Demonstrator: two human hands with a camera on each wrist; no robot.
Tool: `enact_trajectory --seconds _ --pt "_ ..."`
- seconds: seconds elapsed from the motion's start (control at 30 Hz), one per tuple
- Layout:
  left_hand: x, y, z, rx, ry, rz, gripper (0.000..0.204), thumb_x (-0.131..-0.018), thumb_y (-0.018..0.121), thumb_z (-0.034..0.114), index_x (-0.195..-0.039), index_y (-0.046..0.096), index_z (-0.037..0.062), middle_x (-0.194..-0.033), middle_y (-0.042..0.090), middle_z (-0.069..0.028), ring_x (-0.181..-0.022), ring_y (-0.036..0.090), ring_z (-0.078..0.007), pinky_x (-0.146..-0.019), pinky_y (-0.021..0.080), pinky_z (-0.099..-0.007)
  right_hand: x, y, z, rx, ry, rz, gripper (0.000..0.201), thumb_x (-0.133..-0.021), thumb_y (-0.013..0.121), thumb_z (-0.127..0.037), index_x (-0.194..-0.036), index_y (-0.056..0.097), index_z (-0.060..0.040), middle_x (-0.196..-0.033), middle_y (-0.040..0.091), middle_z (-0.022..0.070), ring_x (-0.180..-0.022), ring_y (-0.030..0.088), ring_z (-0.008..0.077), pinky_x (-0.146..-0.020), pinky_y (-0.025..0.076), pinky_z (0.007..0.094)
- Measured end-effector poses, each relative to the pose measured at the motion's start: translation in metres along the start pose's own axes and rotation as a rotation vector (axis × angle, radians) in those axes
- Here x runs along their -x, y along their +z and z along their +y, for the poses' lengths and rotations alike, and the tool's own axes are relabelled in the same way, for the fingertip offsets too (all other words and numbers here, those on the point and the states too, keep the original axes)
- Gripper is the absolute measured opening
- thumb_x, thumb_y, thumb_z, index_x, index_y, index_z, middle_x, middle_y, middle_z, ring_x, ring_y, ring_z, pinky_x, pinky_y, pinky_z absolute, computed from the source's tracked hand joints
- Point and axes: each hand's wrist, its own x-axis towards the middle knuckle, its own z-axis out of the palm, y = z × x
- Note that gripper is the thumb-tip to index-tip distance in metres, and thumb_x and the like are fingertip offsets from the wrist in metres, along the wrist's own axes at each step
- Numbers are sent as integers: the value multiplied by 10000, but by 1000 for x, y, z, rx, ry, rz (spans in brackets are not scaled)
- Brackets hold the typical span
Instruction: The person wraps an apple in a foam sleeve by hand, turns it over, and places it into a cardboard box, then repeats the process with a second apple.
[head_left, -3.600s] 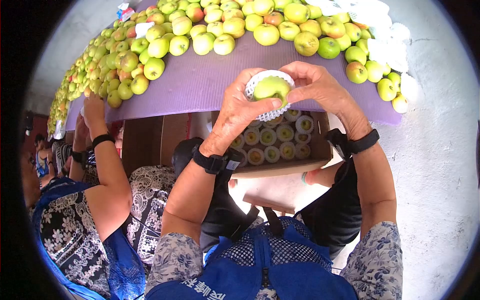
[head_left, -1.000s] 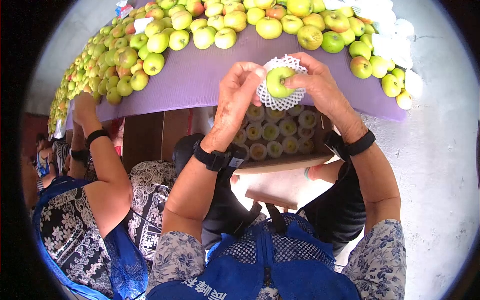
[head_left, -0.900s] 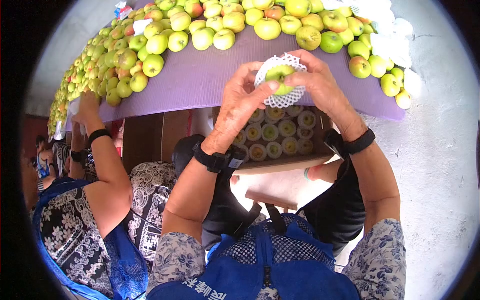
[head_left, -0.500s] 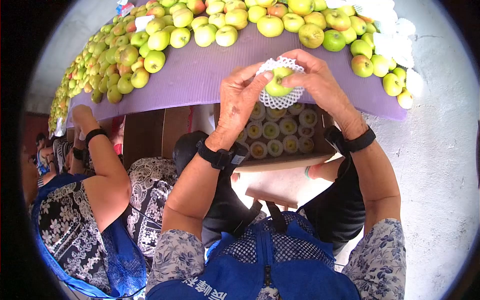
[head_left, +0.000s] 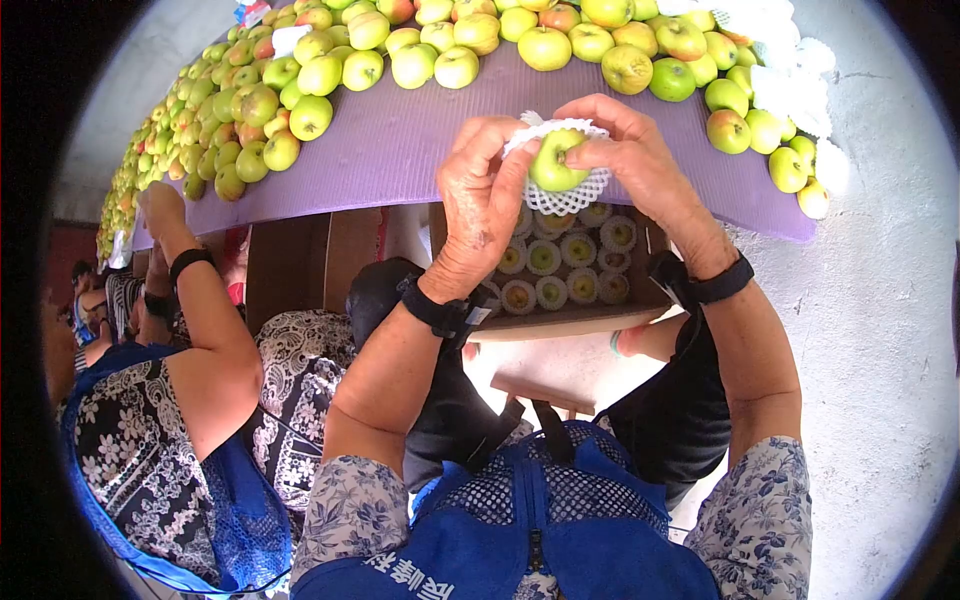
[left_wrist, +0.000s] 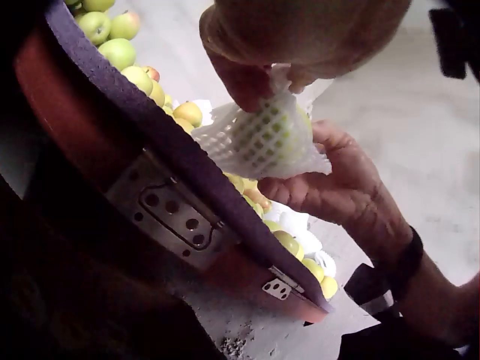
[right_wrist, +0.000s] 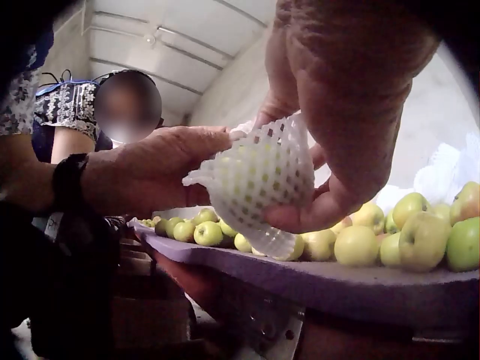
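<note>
A green apple (head_left: 558, 162) sits in a white foam net (head_left: 562, 200), held up between both hands over the front edge of the purple-covered table. The left hand (head_left: 478, 190) pinches the net's left edge with thumb and fingers. On the other side the right hand (head_left: 640, 165) grips the apple, its thumb on the apple's face and its fingers behind the net. In the left wrist view the net (left_wrist: 262, 139) wraps the apple's side. The right wrist view shows the net (right_wrist: 259, 176) between the left hand (right_wrist: 161, 161) and the right hand (right_wrist: 345, 112).
Many loose apples (head_left: 310, 118) cover the table's back and left. White foam nets (head_left: 785, 95) lie at the right, near a wall (head_left: 870, 330). Below the table edge stands a cardboard box (head_left: 560, 325) of netted apples. Another person's arm (head_left: 215, 320) reaches in at the left.
Over the last second the left hand has shifted slightly and its fingers have moved along the net's edge. The apple has tilted a little within the net. The other person's hand has moved.
</note>
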Motion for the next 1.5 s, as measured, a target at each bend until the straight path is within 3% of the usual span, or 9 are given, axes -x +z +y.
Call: enact_trajectory --seconds 0.2,0.27,0.4,0.57,0.7,0.77,1.1,1.37,1.5 --pt "1 2 4 -184 118 -45 93 -923 605 71 -987 642 15 -944 602 -21 -837 534 -80 -751 447 -231 2 4 3 47 -94 50 360 -740 675 -65 -1093 624 -11 -990 655 51 -918 589 125 -838 467 270" --pt "3 3 -2 -32 -199 -28 159 -942 592 109 -1071 619 18 -981 610 -20 -865 532 -79 -751 446 -230 2 4 1 -17 -73 65 363 -745 667 -46 -1103 621 -14 -1007 650 50 -942 589 128 -854 466 271" --pt "3 5 -10 -79 -208 -88 226 -953 586 143 -1144 589 22 -1002 616 -24 -903 534 -76 -775 451 -228 1 2 4 -58 -96 109 358 -746 660 -33 -1102 620 -17 -1011 651 50 -959 591 129 -864 467 273" --pt "-4 4 -8 334 -323 -151 460 -892 656 116 -1310 475 47 -1107 573 -94 -971 585 -152 -778 505 -268 -2 1 6 -86 -57 222 333 -772 710 -62 -1082 613 12 -1023 662 77 -936 605 133 -834 486 264" --pt "-4 2 -10 299 -262 -156 527 -863 684 77 -1330 442 43 -1144 542 -115 -1009 576 -166 -798 512 -279 -1 1 2 -125 -72 194 325 -777 730 -74 -1065 615 22 -1021 664 87 -924 612 138 -824 493 265" --pt "-4 3 -1 323 -280 -141 545 -831 718 64 -1309 458 30 -1219 538 -81 -1104 532 -164 -940 459 -296 -1 3 1 -128 -90 212 310 -777 729 -75 -1052 618 15 -1022 665 76 -938 608 132 -827 495 277" --pt "-6 4 5 290 -308 -97 624 -784 686 -41 -1342 420 48 -1206 531 -90 -1070 556 -159 -901 484 -301 10 12 -12 335 -381 322 215 -793 680 -68 -992 604 -36 -933 620 74 -867 614 205 -782 493 312" --pt "-5 0 -3 46 -82 -105 730 -773 632 -81 -1422 326 53 -1270 508 -105 -1138 525 -172 -924 473 -305 14 10 -23 501 -590 186 133 -810 631 -57 -917 561 -21 -977 565 129 -911 570 308 -779 471 350" --pt "-3 0 -3 83 -123 -112 736 -772 621 -83 -1431 326 63 -1290 498 -101 -1161 508 -174 -941 463 -308 16 8 -20 569 -640 161 140 -814 624 -59 -926 550 -20 -996 553 139 -926 562 318 -790 466 360"
